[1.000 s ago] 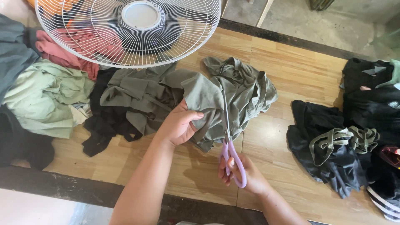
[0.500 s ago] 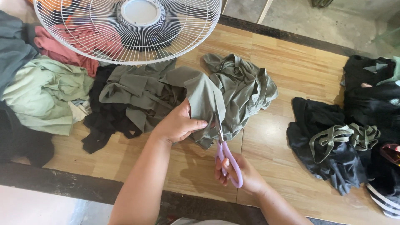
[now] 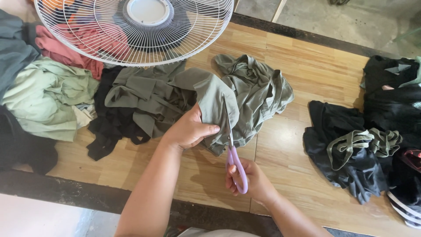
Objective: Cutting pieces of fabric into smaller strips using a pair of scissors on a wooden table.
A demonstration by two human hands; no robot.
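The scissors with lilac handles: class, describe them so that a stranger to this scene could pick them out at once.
Start at the big white wire-guard fan at the top of the wooden table, then drop to the crumpled olive-green cloth below it. The scissors with lilac handles cut into its near edge, gripped by the right hand, while the left hand pinches the cloth. They are the only tool among cloth piles.

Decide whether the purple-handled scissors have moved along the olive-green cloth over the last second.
Cannot tell: the purple-handled scissors sit at much the same spot against the wooden floor plank seam, blades in the olive-green cloth; any shift is too small to separate from head-camera movement.
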